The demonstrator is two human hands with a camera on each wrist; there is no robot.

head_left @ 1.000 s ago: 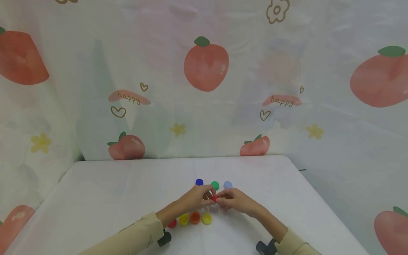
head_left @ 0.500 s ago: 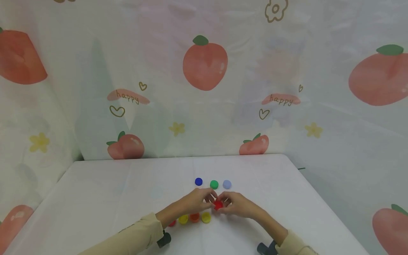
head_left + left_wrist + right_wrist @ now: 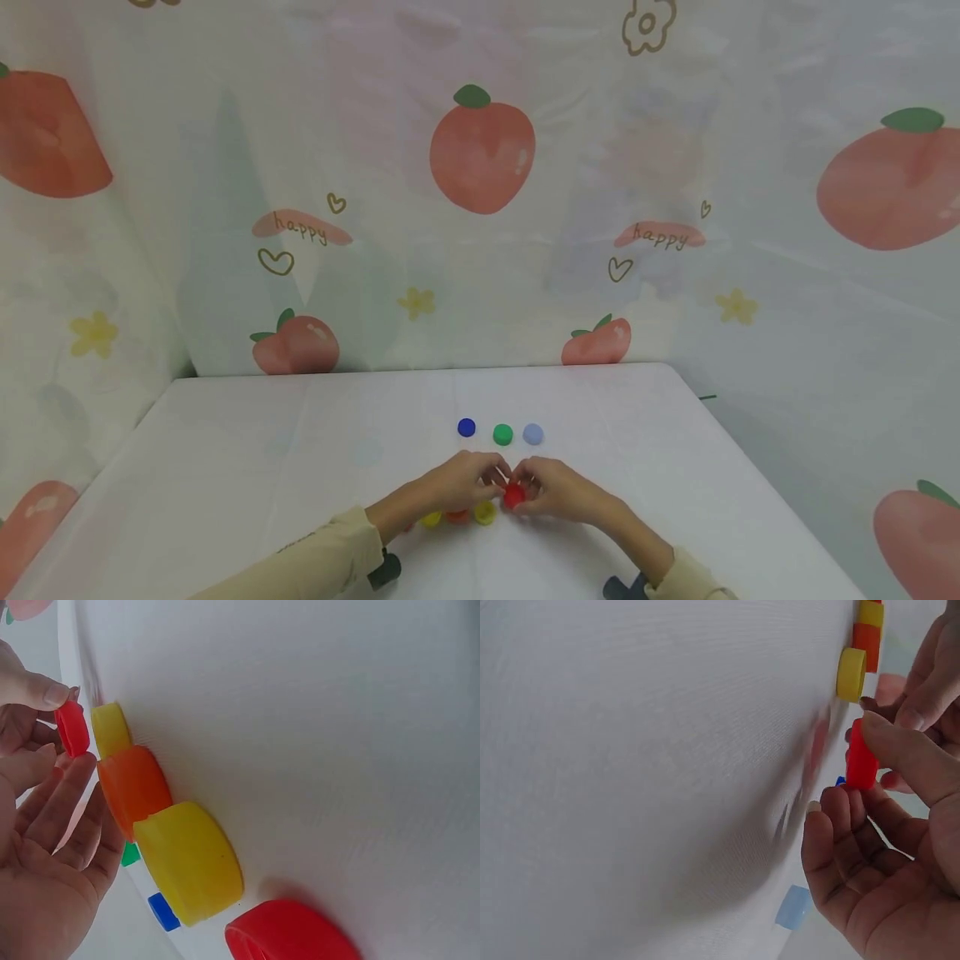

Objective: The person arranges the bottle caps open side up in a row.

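Observation:
Between thumb and fingers, my right hand (image 3: 558, 490) pinches a red bottle cap (image 3: 862, 754), held up close over the table beside the near row. My left hand (image 3: 468, 482) faces it from the other side, its fingers loosely bent and fingertips right at the cap's edge. Below the left hand, that row holds a yellow cap (image 3: 485, 513), an orange cap (image 3: 135, 787), a larger yellow cap (image 3: 191, 862) and another red cap (image 3: 292, 934). In the head view, the left hand and forearm partly cover this row.
Farther back on the white table (image 3: 300, 458) lie a dark blue cap (image 3: 467, 427), a green cap (image 3: 503, 434) and a light blue cap (image 3: 533, 434). Dark camera mounts (image 3: 386, 572) sit at both wrists. A printed cloth wall (image 3: 480, 283) rises behind the table.
Both hands have come nearer the body with the red cap, down to the end of the near row. The left fingers, earlier at the cap with the right, now sit looser beside it.

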